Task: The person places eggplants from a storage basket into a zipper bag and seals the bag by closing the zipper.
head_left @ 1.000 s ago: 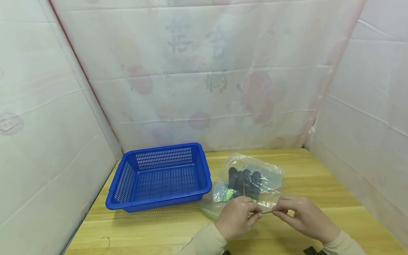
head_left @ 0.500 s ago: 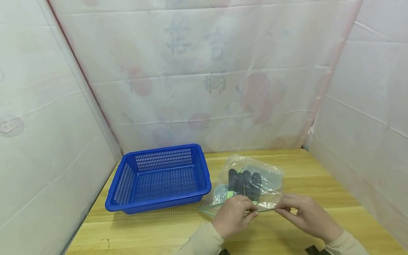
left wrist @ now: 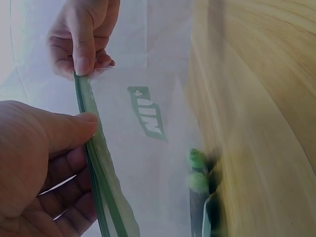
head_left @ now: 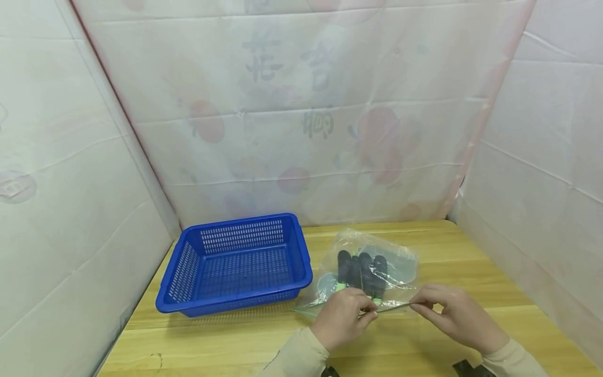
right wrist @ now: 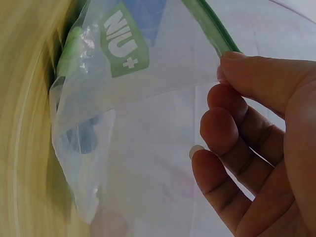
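Note:
A clear zip bag point(head_left: 398, 290) with a green zip edge lies on the table. Inside it show several dark, eggplant-like pieces point(head_left: 364, 269) with green ends and a pale, round-edged item point(head_left: 326, 284) at their left. My left hand point(head_left: 341, 319) pinches the zip strip point(left wrist: 101, 168) between thumb and fingers, partway along the edge. With thumb and forefinger, my right hand point(head_left: 452, 314) grips the zip's right end; its other fingers curl loosely below, as the right wrist view shows. A green printed label point(right wrist: 123, 42) is on the bag.
A blue plastic basket point(head_left: 235, 298) with slotted walls stands left of the bag, close beside it. White printed sheets point(head_left: 292, 131) wall the wooden table point(head_left: 226, 351) at the back and both sides.
My left hand has slid left along the zip edge. The right hand has shifted slightly right and up, so the gap between the hands has widened. The basket stays in place.

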Demonstrator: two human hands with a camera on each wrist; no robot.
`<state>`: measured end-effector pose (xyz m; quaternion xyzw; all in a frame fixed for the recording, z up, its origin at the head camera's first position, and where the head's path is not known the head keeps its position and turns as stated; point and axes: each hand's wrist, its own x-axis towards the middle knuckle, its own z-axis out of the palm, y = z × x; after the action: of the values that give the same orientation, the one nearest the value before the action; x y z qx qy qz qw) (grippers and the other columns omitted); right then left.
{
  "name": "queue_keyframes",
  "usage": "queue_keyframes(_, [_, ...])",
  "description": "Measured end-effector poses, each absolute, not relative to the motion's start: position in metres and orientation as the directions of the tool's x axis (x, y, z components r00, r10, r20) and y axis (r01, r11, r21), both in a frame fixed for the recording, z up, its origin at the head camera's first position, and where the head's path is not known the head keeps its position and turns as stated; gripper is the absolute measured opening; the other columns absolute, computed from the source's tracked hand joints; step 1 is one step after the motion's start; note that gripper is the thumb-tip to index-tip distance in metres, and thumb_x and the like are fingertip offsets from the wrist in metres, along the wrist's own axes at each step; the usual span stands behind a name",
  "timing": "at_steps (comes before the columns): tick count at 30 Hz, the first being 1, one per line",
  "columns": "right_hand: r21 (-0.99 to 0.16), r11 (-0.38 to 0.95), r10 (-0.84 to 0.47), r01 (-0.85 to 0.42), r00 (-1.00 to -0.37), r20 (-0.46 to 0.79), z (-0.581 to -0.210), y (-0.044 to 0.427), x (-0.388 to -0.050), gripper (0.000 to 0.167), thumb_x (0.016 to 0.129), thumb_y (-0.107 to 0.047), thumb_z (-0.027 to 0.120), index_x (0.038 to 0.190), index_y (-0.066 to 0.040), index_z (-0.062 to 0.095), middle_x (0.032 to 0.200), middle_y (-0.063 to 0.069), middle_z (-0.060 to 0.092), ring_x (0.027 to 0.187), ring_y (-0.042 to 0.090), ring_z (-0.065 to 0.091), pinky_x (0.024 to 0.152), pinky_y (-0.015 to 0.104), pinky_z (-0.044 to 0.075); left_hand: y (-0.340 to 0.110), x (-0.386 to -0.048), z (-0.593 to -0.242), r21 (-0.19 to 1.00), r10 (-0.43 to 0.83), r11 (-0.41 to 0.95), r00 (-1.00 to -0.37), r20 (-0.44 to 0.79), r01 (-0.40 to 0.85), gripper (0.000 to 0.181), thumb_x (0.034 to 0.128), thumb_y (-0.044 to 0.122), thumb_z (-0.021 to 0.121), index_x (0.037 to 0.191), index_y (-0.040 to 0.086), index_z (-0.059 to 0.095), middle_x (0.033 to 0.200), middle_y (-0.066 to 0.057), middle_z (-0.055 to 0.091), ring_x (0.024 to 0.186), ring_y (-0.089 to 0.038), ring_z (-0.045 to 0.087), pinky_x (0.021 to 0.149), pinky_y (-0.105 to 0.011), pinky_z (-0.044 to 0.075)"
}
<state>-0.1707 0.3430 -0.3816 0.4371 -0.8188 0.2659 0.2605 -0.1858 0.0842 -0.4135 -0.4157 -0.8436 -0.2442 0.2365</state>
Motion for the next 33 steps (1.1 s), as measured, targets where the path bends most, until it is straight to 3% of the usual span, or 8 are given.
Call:
queue_keyframes(8, [-0.235,0.582,-0.555,-0.778,-0.592,0.585,-0.378,0.353,-0.168,0.045,0.072,0.005,0.079,0.093,-0.032,0.066,0.084,-0.022,0.06,0.069,-0.007,0.055,0.062,0.01,0.045,0.083,-0.186,-0.413,0.227,0.602,0.54,-0.56,0.569,0.811,0.008,0.084,0.027,0.075,0.087,0.019,0.076,0.081,0.015,0.066,0.072,0.009,0.054,0.069,-0.003,0.039])
queue_keyframes(24, [-0.191,0.62,-0.512,-0.761,-0.577,0.637,-0.38,0.367,-0.174,0.052,0.065,0.007,0.081,0.094,-0.033,0.067,0.083,-0.024,0.061,0.067,-0.007,0.055,0.059,0.01,0.043,0.079,-0.188,-0.415,0.267,0.598,0.541,-0.588,0.544,0.797,0.007,0.0846,0.026,0.075,0.088,0.02,0.076,0.081,0.016,0.066,0.073,0.01,0.053,0.071,-0.005,0.04])
queue_keyframes(29, [-0.209,0.648,-0.482,-0.732,-0.607,0.632,-0.381,0.371,-0.174,0.053,0.067,0.007,0.081,0.093,-0.036,0.066,0.081,-0.026,0.06,0.066,-0.008,0.054,0.057,0.009,0.042,0.079,-0.188,-0.414,0.268,0.602,0.535,-0.584,0.545,0.801,0.006,0.0847,0.025,0.075,0.087,0.02,0.075,0.081,0.016,0.065,0.073,0.01,0.053,0.07,-0.004,0.04])
queue_keyframes(33, [-0.211,0.675,-0.457,-0.707,-0.625,0.633,-0.382,0.372,-0.174,0.046,0.068,0.007,0.081,0.09,-0.031,0.068,0.08,-0.024,0.061,0.066,-0.008,0.054,0.058,0.01,0.043,0.08,-0.189,-0.415,0.266,0.601,0.527,-0.575,0.555,0.808,0.005,0.0837,0.024,0.076,0.087,0.019,0.075,0.081,0.015,0.066,0.073,0.009,0.054,0.07,-0.004,0.041])
